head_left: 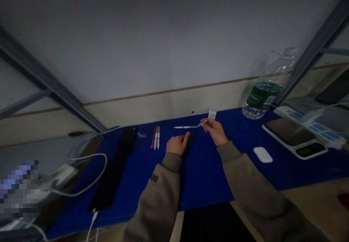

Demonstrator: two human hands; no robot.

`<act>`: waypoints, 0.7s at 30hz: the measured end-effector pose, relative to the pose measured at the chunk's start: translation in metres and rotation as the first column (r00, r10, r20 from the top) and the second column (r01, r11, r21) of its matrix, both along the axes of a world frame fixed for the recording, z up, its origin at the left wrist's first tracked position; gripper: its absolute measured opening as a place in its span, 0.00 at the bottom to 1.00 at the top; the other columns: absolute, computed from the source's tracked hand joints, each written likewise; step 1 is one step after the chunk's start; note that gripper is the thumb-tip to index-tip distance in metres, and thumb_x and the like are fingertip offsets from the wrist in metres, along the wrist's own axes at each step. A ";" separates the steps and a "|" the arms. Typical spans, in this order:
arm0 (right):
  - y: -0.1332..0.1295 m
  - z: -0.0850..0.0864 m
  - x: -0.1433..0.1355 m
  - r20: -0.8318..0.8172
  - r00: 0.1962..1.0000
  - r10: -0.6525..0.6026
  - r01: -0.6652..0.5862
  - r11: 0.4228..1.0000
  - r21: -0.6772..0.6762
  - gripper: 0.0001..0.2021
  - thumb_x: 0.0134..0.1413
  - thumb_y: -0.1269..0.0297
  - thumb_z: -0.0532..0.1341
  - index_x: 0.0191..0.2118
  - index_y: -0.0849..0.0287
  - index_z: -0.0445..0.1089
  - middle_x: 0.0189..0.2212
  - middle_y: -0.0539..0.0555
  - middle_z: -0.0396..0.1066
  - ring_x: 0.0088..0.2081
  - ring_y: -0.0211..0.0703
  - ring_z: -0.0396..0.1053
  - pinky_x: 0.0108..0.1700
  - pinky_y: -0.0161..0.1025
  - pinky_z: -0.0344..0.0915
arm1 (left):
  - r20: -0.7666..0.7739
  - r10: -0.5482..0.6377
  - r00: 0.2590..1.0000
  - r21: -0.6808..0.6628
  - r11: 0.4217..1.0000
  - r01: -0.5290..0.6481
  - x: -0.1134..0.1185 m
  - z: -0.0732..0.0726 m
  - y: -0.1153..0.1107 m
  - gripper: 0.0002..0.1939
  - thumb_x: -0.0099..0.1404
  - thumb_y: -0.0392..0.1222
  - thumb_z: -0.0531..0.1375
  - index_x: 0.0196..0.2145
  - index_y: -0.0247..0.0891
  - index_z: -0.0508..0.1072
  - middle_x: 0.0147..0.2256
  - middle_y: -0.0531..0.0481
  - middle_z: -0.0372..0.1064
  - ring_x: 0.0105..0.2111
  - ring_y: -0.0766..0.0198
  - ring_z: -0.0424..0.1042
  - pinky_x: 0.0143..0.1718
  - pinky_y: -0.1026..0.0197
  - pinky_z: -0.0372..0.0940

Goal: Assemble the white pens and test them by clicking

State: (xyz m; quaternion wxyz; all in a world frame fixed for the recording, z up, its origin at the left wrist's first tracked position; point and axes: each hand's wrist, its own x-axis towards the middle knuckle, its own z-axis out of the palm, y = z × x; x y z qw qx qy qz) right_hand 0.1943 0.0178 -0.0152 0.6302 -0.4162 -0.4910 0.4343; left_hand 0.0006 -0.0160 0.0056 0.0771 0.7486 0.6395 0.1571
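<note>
My right hand (214, 130) is closed in a pinch on a thin, pale, pen-like piece (199, 125), mostly hidden by the fingers. Its lower end meets or overlaps the right end of a white pen (184, 127) lying flat on the blue tabletop (201, 173). To the left, my left hand (177, 144) rests low over the table with fingers curled and thumb pressed on top; whatever it may hold is hidden. Beside it lie a red pen (153, 138) and two white pens (157, 138), side by side.
A large clear bottle (263, 89) with a green label stands at the back right. Near it are a white power strip (313, 123), a phone-like device (291, 133) and a white case (263, 154). Dark phones (107, 187) and white cables (92, 154) lie left. A wall borders the back.
</note>
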 end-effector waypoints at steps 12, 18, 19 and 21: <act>-0.011 0.006 -0.020 -0.044 0.977 0.207 -0.209 0.977 -0.033 0.14 0.49 0.54 0.61 0.36 0.60 0.72 0.23 0.49 0.69 0.20 0.32 0.60 0.21 0.32 0.58 | 0.057 -0.018 0.998 0.039 0.999 0.016 0.000 0.001 0.001 0.35 0.65 0.64 0.38 0.26 0.40 0.77 0.24 0.44 0.72 0.26 0.60 0.69 0.24 0.62 0.45; -0.011 0.006 -0.019 -0.068 0.981 0.181 -0.184 0.982 -0.035 0.14 0.50 0.54 0.61 0.36 0.60 0.71 0.23 0.49 0.68 0.20 0.32 0.61 0.22 0.33 0.59 | 0.067 -0.045 0.997 0.027 0.999 0.043 -0.001 0.000 0.003 0.35 0.65 0.63 0.38 0.26 0.39 0.76 0.24 0.44 0.71 0.26 0.60 0.69 0.24 0.62 0.47; -0.012 0.006 -0.019 -0.062 0.977 0.205 -0.207 0.977 -0.039 0.14 0.50 0.54 0.61 0.36 0.60 0.71 0.23 0.49 0.69 0.20 0.32 0.61 0.22 0.33 0.59 | 0.060 -0.053 0.997 0.025 0.998 0.052 -0.001 0.000 0.003 0.34 0.66 0.63 0.38 0.26 0.39 0.76 0.24 0.44 0.71 0.26 0.60 0.69 0.25 0.62 0.48; -0.014 0.006 -0.022 -0.041 0.963 0.265 -0.267 0.963 -0.047 0.15 0.50 0.54 0.61 0.37 0.60 0.71 0.23 0.50 0.70 0.20 0.33 0.62 0.22 0.33 0.60 | 0.049 -0.076 0.996 0.016 0.997 0.075 -0.001 -0.001 0.003 0.33 0.67 0.61 0.38 0.29 0.39 0.75 0.25 0.44 0.71 0.27 0.60 0.70 0.26 0.63 0.50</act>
